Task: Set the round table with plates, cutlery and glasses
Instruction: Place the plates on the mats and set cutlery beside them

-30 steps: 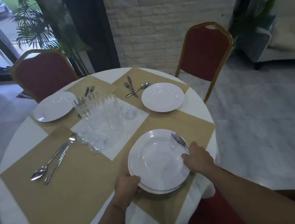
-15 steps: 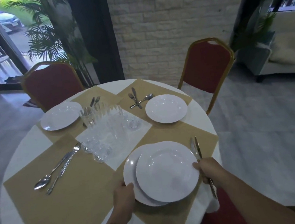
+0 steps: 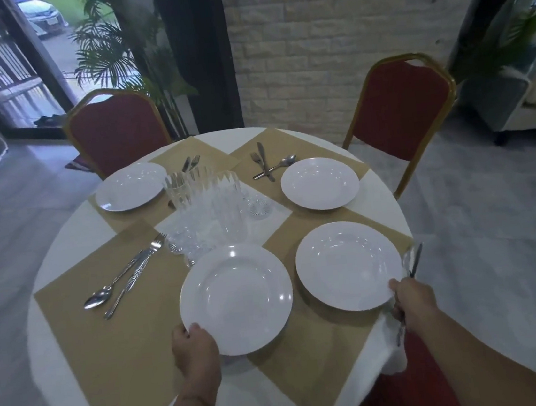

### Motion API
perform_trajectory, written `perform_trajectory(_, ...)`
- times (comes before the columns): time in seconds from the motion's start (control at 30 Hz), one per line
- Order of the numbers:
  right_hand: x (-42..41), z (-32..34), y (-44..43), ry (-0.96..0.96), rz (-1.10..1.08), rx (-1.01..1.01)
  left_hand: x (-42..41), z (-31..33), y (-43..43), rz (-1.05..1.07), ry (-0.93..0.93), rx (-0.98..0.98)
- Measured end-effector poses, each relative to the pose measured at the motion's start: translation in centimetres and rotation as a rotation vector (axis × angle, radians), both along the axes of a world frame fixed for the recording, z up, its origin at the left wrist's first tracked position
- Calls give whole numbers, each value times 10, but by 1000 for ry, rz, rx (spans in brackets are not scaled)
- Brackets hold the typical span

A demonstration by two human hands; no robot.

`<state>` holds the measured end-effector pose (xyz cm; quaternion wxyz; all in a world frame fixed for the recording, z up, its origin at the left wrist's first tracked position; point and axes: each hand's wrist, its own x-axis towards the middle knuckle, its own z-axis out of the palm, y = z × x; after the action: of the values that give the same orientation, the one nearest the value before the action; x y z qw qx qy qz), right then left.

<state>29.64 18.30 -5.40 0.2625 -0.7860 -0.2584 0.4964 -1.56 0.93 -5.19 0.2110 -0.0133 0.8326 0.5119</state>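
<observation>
The near plate (image 3: 235, 298) is held at its closest rim by the left hand (image 3: 194, 348), whose fingers curl under the edge with the thumb on top. A shadow under that edge suggests the plate is raised slightly off the tan placemat (image 3: 83, 324) at the front of the desk (image 3: 64, 246). Just beside it, to the right, the right plate (image 3: 347, 265) lies flat on another tan mat near the desk's edge. The right hand (image 3: 413, 304) is closed round the held cutlery (image 3: 413, 259), blurred pieces that stick up past the plate's rim, and its thumb touches that rim. Across the round desk, the far left plate (image 3: 131, 186) and the far right plate (image 3: 319, 183) each sit on their own mats. The glasses (image 3: 206, 203) stand clustered on the white centre, between all four plates. A spoon, fork and knife set (image 3: 128, 275) lies on the left mat, well apart from the near plate. A crossed cutlery set (image 3: 267, 166) lies just beside the far right plate. Two red chairs (image 3: 116, 130) stand behind the desk.
</observation>
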Motion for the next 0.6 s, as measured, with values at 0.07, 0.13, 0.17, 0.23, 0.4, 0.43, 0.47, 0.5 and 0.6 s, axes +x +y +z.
perform_trajectory(0.07, -5, -2, -2, 4, 1, 2, -2, 1, -3, 7, -14, -7)
perform_trajectory(0.13, -7, 1, -6, 46, -43, 12, -3, 2, -7, 4, -27, -4)
perform_trajectory(0.17, -8, 1, -7, 54, -54, 12, -3, 3, -10, 4, -31, -4)
perform_trajectory(0.23, -11, 5, -11, 58, -45, 10, -3, 3, -14, 3, -29, -7)
perform_trajectory(0.4, -14, 18, -28, -197, 48, 170, -4, 5, -24, 22, -37, -2)
perform_trajectory(0.43, -16, 21, -37, -267, 141, 249, -3, 6, -26, 34, -41, 4)
perform_trajectory(0.47, -19, 22, -44, -313, 257, 321, -4, 7, -27, 49, -41, 10)
perform_trajectory(0.5, -25, 23, -51, -336, 381, 384, -5, 9, -29, 66, -43, 15)
perform_trajectory(0.6, -50, 20, -72, -333, 753, 468, -12, 10, -36, 120, -70, 43)
